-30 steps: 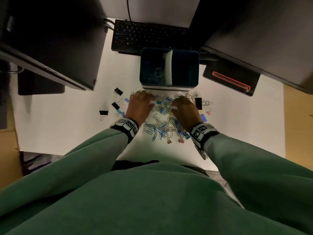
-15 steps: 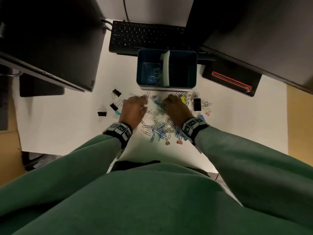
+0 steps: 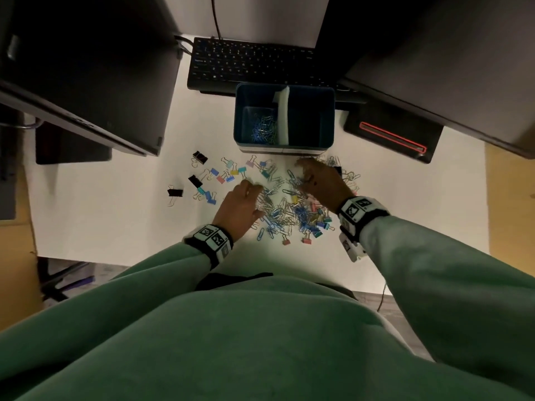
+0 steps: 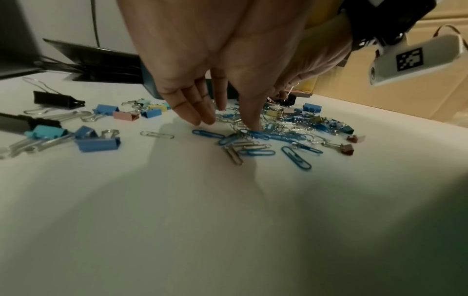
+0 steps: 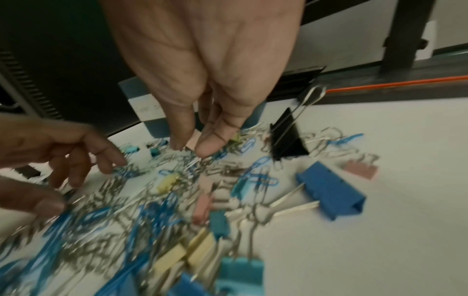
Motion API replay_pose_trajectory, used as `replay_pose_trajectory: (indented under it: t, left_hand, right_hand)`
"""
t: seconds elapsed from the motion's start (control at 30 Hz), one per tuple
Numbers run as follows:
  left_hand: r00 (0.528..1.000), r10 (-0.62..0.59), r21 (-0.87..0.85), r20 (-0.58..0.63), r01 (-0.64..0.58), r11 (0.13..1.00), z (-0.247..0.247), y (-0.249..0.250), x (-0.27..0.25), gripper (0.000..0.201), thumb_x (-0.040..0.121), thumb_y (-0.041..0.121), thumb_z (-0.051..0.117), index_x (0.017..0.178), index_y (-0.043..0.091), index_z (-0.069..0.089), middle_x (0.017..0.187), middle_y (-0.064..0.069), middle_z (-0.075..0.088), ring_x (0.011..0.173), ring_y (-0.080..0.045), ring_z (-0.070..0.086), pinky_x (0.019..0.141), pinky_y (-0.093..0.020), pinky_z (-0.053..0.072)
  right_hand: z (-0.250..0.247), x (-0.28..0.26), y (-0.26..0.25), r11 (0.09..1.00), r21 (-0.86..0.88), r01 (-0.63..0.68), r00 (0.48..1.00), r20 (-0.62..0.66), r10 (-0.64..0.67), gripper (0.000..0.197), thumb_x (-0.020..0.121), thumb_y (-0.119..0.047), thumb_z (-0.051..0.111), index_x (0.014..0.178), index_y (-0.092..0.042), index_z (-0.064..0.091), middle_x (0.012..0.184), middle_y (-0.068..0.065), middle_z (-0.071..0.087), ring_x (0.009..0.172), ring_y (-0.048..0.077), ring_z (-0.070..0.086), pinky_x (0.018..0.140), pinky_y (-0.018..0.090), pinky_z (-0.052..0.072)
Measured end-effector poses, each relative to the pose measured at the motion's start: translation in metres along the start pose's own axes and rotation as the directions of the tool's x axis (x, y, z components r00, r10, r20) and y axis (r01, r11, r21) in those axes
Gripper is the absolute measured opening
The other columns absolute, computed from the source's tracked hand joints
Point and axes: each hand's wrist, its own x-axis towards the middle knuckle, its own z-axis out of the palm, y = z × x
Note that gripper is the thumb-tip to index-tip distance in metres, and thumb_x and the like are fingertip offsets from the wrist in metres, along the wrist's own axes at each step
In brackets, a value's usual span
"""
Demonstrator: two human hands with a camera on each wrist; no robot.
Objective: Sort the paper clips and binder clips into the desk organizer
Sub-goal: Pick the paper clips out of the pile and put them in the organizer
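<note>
A blue desk organizer (image 3: 328,117) stands behind a white divider (image 3: 282,117); its left compartment holds paper clips (image 3: 263,130). A mixed pile of paper clips and coloured binder clips (image 3: 292,209) lies in front of it. My left hand (image 3: 254,198) is over the pile's left side, fingers fairly straight, thumb (image 4: 253,126) pressing on blue paper clips (image 4: 255,134). My right hand (image 5: 192,149) reaches into the pile's far right part, where thumb and forefinger pinch at a silver paper clip, blurred. A large black binder clip (image 5: 288,140) stands beside it.
Black binder clips (image 3: 199,157) and small coloured ones (image 3: 231,172) lie scattered left of the pile. A keyboard (image 3: 252,65) sits behind the organizer, with a monitor on the left (image 3: 86,68) and another on the right (image 3: 434,53). A black device (image 3: 390,134) lies at the right.
My left hand has drawn back toward me, uncovering small coloured binder clips. The right hand has shifted right, up to the pile's part by the organizer's front.
</note>
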Motion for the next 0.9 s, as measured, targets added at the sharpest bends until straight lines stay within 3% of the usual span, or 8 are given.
replay_pose_trajectory:
  t: [0.13,0.2,0.3,0.37,0.47,0.63,0.73,0.9]
  left_hand:
    - [0.997,0.049,0.100,0.061,-0.055,0.993,0.002,0.010,0.007,0.078,0.077,0.044,0.073,0.141,0.015,0.039,0.136,-0.015,0.039,0.112,-0.030,0.048,0.093,-0.044,0.048]
    - [0.997,0.033,0.093,0.065,-0.039,0.995,0.004,0.016,0.011,0.061,0.080,0.036,0.072,0.131,0.014,0.047,0.132,-0.015,0.040,0.110,-0.030,0.048,0.089,-0.044,0.050]
    - [0.999,0.023,-0.001,0.023,-0.023,1.000,0.002,0.016,0.014,0.025,0.087,0.018,0.065,0.109,0.009,0.056,0.115,-0.013,0.047,0.097,-0.024,0.051,0.077,-0.040,0.054]
    - [1.000,0.021,-0.097,0.017,-0.020,0.995,-0.001,0.011,0.014,0.010,0.090,0.012,0.060,0.098,0.008,0.057,0.104,-0.010,0.048,0.085,-0.019,0.050,0.071,-0.035,0.051]
    - [1.000,-0.001,-0.156,0.017,0.004,0.988,-0.004,0.002,0.012,0.007,0.091,0.014,0.059,0.095,0.008,0.059,0.098,-0.007,0.048,0.076,-0.017,0.049,0.069,-0.028,0.043]
    - [0.999,-0.041,-0.263,-0.020,0.035,0.964,-0.024,-0.010,-0.003,0.007,0.090,0.015,0.063,0.091,0.009,0.064,0.086,-0.003,0.054,0.076,-0.017,0.052,0.069,-0.028,0.041]
    - [0.998,-0.028,-0.363,-0.056,0.006,0.932,-0.046,-0.011,-0.011,0.002,0.088,0.012,0.065,0.088,0.010,0.065,0.086,-0.004,0.060,0.078,-0.017,0.055,0.069,-0.024,0.040]
    - [0.980,-0.110,-0.596,-0.165,-0.010,0.803,-0.105,0.007,0.004,0.008,0.088,0.015,0.068,0.095,0.014,0.066,0.085,0.009,0.062,0.073,-0.001,0.056,0.066,-0.012,0.048]
  right_hand:
    - [-0.018,0.002,-0.004,0.997,0.042,-0.059,0.997,0.045,0.057,0.040,0.085,-0.012,0.071,0.124,-0.013,0.060,0.097,0.006,0.070,0.087,0.018,0.065,0.077,0.024,0.048]
    - [-0.019,0.005,-0.005,0.998,0.021,-0.060,0.993,0.098,0.058,0.028,0.087,-0.017,0.069,0.115,-0.015,0.064,0.095,0.003,0.069,0.087,0.019,0.065,0.076,0.027,0.049]
    - [-0.015,0.011,-0.012,0.979,-0.204,-0.002,1.000,0.011,0.004,0.019,0.090,-0.015,0.064,0.109,-0.012,0.066,0.104,0.007,0.068,0.094,0.024,0.064,0.083,0.032,0.052]
    - [-0.005,0.011,-0.020,0.881,-0.460,0.109,0.992,-0.012,-0.129,0.025,0.089,-0.017,0.064,0.113,-0.011,0.064,0.116,0.009,0.064,0.108,0.026,0.059,0.093,0.036,0.049]
    - [0.022,0.001,-0.030,0.756,-0.594,0.276,0.954,0.077,-0.288,0.043,0.084,-0.027,0.069,0.122,-0.010,0.058,0.124,0.012,0.056,0.116,0.029,0.050,0.100,0.041,0.043]
    - [0.063,-0.016,-0.032,0.738,-0.608,0.294,0.954,0.230,-0.191,0.072,0.077,-0.040,0.075,0.133,-0.007,0.045,0.136,0.016,0.043,0.119,0.033,0.045,0.098,0.045,0.046]
    - [0.073,-0.022,-0.024,0.775,-0.562,0.288,0.953,0.252,-0.171,0.056,0.081,-0.022,0.073,0.127,-0.005,0.045,0.132,0.015,0.043,0.115,0.031,0.046,0.091,0.042,0.050]
    - [0.073,-0.018,-0.015,0.853,-0.438,0.284,0.955,0.212,-0.209,0.017,0.091,-0.003,0.053,0.106,-0.004,0.059,0.113,0.013,0.054,0.098,0.029,0.056,0.080,0.033,0.044]
